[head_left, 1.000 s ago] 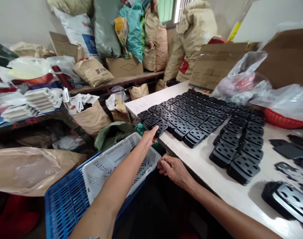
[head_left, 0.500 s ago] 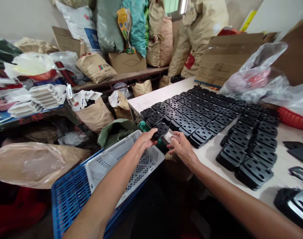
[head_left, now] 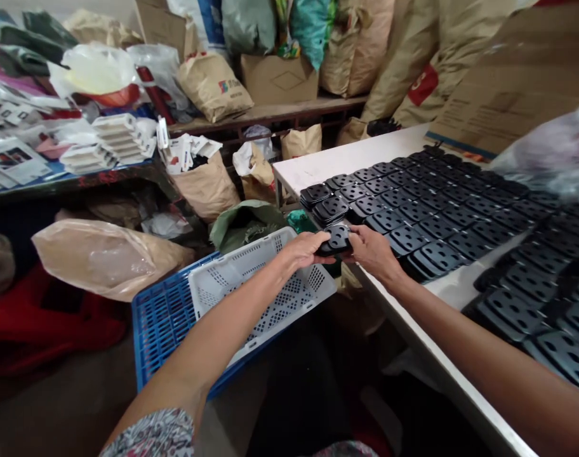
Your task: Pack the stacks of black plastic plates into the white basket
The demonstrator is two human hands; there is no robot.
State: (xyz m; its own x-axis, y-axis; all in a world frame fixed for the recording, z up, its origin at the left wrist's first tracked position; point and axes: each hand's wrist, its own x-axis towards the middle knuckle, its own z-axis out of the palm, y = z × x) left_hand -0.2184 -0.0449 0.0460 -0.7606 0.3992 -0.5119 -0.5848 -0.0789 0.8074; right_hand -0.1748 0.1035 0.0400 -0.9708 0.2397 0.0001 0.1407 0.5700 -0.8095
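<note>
A small stack of black perforated plates (head_left: 338, 240) is pinched between my left hand (head_left: 307, 249) and my right hand (head_left: 372, 251), just off the table's near corner. The fingers of both hands cover its ends. Rows of matching black stacks (head_left: 430, 216) cover the white table (head_left: 341, 158), the closest touching distance of my right hand. Below my left forearm sits a white perforated plastic crate (head_left: 265, 298), nested in a blue plastic crate (head_left: 168, 311).
The white table's long edge runs from the hands to the bottom right. Kraft paper bags (head_left: 206, 187) stand on the floor beyond the crates. A shelf (head_left: 265, 114) holds sacks and cardboard boxes. White packaging (head_left: 113, 139) lies stacked on a bench at the left.
My right hand has closed in on the stack that my left hand touched, and both now hold it. The stack has left its row. The view has swung right and down.
</note>
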